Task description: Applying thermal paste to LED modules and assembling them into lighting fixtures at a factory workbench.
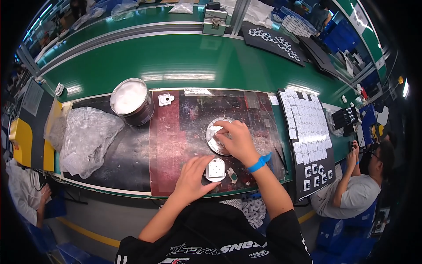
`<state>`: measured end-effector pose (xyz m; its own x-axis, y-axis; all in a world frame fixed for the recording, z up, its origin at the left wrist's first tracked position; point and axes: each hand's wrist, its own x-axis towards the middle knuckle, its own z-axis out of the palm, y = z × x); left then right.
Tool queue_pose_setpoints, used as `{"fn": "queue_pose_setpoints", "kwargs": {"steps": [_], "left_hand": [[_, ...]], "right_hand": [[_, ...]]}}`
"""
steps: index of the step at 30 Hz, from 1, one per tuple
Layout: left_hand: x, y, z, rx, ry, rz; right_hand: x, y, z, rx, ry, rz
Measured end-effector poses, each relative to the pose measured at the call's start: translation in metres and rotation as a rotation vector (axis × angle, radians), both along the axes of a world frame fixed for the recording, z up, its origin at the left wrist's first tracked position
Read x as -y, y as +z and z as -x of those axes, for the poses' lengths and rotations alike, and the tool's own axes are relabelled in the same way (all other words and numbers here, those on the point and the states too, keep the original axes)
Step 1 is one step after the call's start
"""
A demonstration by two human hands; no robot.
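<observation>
Near the bench's front edge, my left hand (192,177) has its thumb and forefinger closed round a small white round part (215,170) with a squarish raised plate. My right hand (238,141), with a blue band at the wrist, reaches over a shallow round metal lid (216,148). Its thumb and forefinger are drawn together at a white lump (213,132) in the lid. Whether that lump is paste or a wad I cannot make out, and the fingers hide anything smaller between them. The hand also covers the lid's right side.
An open tin (143,115) of white paste stands left of the stained red mat (165,145). Further left lies a clear plastic bag (90,141). A white part with a hole (165,100) rests behind. At right, a black board (300,178) carries white pieces; a person (356,185) sits beyond.
</observation>
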<state>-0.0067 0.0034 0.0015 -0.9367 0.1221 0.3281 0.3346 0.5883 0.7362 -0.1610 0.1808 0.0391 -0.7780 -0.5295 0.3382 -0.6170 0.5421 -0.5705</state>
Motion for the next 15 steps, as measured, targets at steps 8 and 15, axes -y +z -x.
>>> {"fn": "queue_pose_setpoints", "kwargs": {"steps": [8, 15], "left_hand": [[-0.001, 0.001, -0.002, 0.046, -0.002, -0.018], [0.004, -0.002, -0.004, -0.069, -0.076, -0.141]], "right_hand": [[-0.004, 0.013, -0.011, 0.253, -0.052, 0.178], [-0.029, 0.008, -0.049, 1.017, -0.077, 0.936]]}}
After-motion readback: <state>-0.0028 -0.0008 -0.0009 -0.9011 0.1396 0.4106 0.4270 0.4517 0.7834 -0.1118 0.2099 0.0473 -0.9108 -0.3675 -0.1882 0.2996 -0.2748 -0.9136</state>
